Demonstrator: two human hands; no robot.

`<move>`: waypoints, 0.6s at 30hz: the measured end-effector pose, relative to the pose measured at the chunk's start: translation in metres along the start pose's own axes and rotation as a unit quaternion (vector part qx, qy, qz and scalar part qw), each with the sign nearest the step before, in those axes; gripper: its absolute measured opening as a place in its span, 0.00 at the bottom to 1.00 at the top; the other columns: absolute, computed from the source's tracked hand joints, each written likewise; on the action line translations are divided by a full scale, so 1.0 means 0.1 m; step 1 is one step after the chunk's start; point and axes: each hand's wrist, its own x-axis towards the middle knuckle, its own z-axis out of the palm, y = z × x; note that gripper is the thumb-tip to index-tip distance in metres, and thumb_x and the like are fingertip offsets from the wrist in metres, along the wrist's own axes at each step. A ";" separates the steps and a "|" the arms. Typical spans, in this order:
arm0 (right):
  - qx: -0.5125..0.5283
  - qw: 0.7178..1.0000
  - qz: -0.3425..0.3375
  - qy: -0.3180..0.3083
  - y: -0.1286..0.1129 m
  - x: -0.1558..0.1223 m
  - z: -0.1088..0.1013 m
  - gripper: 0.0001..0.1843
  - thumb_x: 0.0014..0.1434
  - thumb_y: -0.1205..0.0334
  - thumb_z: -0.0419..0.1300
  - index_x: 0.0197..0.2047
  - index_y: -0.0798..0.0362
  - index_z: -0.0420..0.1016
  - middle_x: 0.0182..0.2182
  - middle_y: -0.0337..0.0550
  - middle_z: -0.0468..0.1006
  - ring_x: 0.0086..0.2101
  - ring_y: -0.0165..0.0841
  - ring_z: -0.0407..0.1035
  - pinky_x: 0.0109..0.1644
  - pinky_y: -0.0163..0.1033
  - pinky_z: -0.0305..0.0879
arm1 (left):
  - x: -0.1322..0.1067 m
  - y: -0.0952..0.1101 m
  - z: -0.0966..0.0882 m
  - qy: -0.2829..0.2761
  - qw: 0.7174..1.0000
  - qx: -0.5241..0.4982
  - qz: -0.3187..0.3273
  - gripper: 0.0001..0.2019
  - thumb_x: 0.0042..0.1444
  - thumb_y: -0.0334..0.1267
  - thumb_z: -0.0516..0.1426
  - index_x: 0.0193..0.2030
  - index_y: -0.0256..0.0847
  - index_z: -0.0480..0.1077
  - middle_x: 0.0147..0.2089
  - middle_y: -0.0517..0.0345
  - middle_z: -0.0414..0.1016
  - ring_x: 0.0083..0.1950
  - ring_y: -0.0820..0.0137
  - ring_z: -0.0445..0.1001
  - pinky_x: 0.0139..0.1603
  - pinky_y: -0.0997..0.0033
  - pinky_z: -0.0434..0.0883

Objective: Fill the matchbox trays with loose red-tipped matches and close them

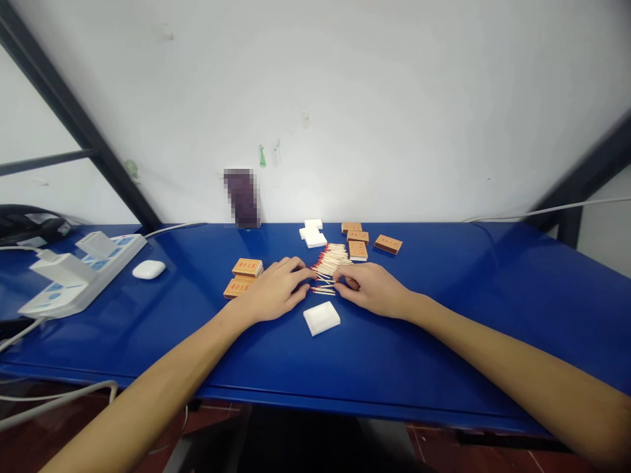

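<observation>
Showed a white wall (pixel 345 118) behind a glossy blue desk (pixel 434 374), framed at either side by dark slanting bars (pixel 96 148). Included, at the left of the desk, a white power strip (pixel 96 281) with plugs inserted and, just beside it, a small rounded white case (pixel 148 269). Presented also a pixelated dark object (pixel 243 200) at the foot of the wall. Arranged at the centre of the desk a dense row of red-headed matches (pixel 331 261), with a few loose sticks (pixel 324 293) lying nearer the viewer, heads to the left. Placed the left hand (pixel 279 286) at the red heads, thumb and forefinger slightly parted, and the right hand (pixel 372 287) at the plain ends, fingers curled toward the thumb. Could not tell, for either hand, release from a light pinch on a match. Displayed a white tray (pixel 322 318) on the near side of the matches, and several similar white pieces (pixel 314 238) grouped beyond, near the wall. Located two orange matchboxes (pixel 247 267) beside the left hand, partly hidden by it, and four more boxes (pixel 357 250) beyond the right hand, one lying apart.
</observation>
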 end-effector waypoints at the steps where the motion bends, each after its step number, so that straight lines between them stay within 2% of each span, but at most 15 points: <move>1: 0.000 1.000 -0.001 0.000 0.00 0.00 0.00 0.04 0.61 0.64 0.56 0.35 0.53 0.72 0.22 0.33 0.66 0.23 0.26 0.56 0.31 0.33 0.50 | 0.00 0.00 0.00 0.001 1.000 -0.001 0.000 0.14 0.67 0.38 0.47 0.55 0.44 0.69 0.50 0.52 0.68 0.49 0.64 0.68 0.49 0.61 0.67; 18: 0.007 1.000 0.004 -0.018 -0.03 0.00 -0.04 0.08 0.64 0.62 0.54 0.37 0.53 0.73 0.23 0.36 0.70 0.24 0.27 0.59 0.31 0.34 0.50 | 0.00 0.00 -0.01 -0.009 1.000 -0.004 0.000 0.13 0.68 0.39 0.47 0.51 0.43 0.69 0.49 0.52 0.68 0.48 0.64 0.68 0.48 0.62 0.67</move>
